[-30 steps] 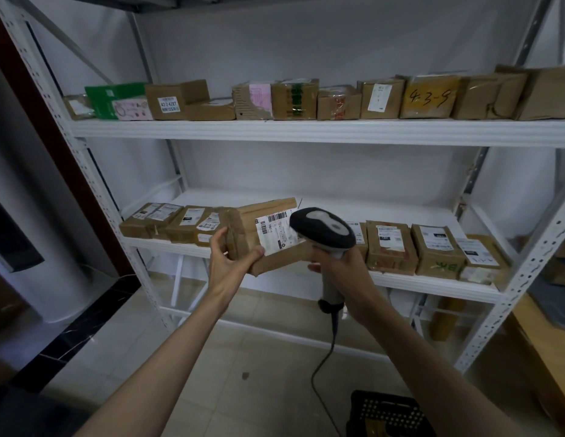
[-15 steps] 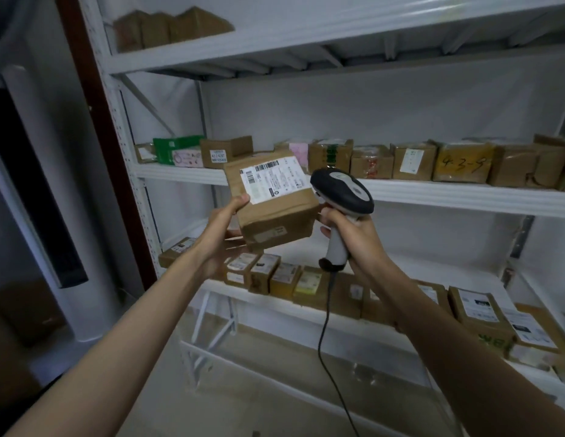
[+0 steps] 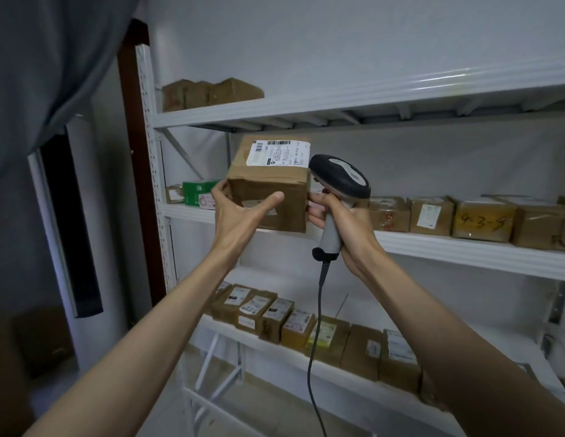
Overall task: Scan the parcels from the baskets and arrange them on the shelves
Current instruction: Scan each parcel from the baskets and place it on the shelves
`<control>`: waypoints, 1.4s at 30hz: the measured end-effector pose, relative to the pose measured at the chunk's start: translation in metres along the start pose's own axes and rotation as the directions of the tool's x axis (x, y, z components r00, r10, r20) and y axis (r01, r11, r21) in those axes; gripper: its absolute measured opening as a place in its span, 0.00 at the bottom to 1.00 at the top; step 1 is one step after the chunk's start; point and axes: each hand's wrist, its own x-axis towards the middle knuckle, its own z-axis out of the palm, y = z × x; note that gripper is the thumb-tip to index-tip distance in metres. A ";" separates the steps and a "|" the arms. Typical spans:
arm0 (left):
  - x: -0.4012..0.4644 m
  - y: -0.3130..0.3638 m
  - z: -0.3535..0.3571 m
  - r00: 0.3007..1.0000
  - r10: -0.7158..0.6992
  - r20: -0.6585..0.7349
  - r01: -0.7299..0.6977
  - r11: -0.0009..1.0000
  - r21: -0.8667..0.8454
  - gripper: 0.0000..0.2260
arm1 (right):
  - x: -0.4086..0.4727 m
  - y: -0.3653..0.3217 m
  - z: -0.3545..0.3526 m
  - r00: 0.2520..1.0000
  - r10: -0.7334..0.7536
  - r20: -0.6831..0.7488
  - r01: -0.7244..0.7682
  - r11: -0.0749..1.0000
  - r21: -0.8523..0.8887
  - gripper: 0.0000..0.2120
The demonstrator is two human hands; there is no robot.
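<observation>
left hand: we see the left hand (image 3: 240, 212) gripping the brown cardboard parcel with a white barcode label (image 3: 270, 184) at its lower left corner, thumb on the front face, fingers behind the left edge.
parcel: held in the air in front of the middle shelf's left part, between both hands. Boxy, creased cardboard, brown tape bands; label on the top face, its long side running left-right. Box roughly level, label face tilted up toward us.
right hand: the right hand (image 3: 344, 225) is wrapped round the grey handle of the black-and-grey handheld barcode scanner (image 3: 338, 184); fingertips touch the parcel's right edge. Hands apart, parcel between them.
scanner: handle near upright, glossy black head leaning up-left just beside the parcel's right side; black cable (image 3: 315, 342) hangs straight down.
top shelf: white metal shelf board (image 3: 338, 102) carries a few brown boxes (image 3: 211, 93) at its left end.
middle shelf: white board (image 3: 464, 250) holds a green-and-white carton (image 3: 199, 193) on the left, then a row of brown taped boxes; one has handwritten "4-3-9" (image 3: 483, 220).
lower shelf: white board (image 3: 230, 329) holds a tight row of small brown labelled parcels (image 3: 274, 313), running left to right.
</observation>
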 end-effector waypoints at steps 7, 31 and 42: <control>0.015 0.003 0.018 0.974 0.199 -0.109 -0.184 0.973 0.139 0.65 | 0.015 -0.011 0.012 0.998 -0.008 0.056 0.008 1.000 0.002 0.12; 0.282 0.088 0.031 0.928 0.330 -0.173 -0.299 0.937 0.179 0.63 | 0.172 -0.047 0.048 0.987 -0.071 0.143 0.111 0.949 -0.296 0.09; 0.401 0.103 0.078 0.973 0.197 -0.120 -0.152 0.940 0.307 0.61 | 0.207 -0.038 0.015 0.992 -0.071 0.101 0.101 0.938 -0.333 0.09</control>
